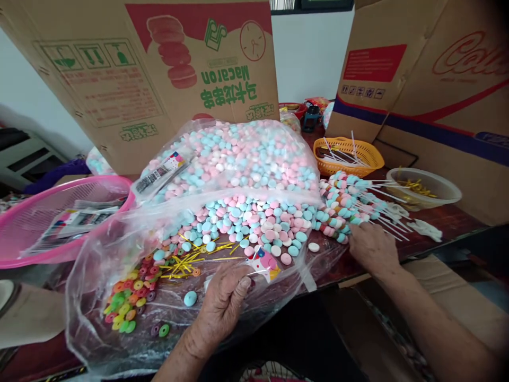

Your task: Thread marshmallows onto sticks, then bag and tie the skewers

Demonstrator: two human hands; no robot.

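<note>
My left hand [225, 297] is closed, pinching a small printed plastic packaging bag [265, 265] between thumb and fingers above the clear plastic sheet. At the right, my right hand [374, 246] is curled over the near end of a pile of candy skewers [342, 204], its fingertips partly hidden against the candies and sticks. These skewers carry pink, blue and white candies on white sticks that point right. Behind my left hand lie loose pastel candies [238, 217] spilling from a big clear bag [238, 154]. Gold twist ties [183, 263] and fruit-coloured candy rings [127, 305] lie to its left.
A pink basket [129, 185] with printed bags stands at the left. An orange basket [374, 154] with white sticks and a clear bowl [449, 193] of gold ties stand at the right. Cardboard boxes [222, 95] rise behind. The table edge runs along the front.
</note>
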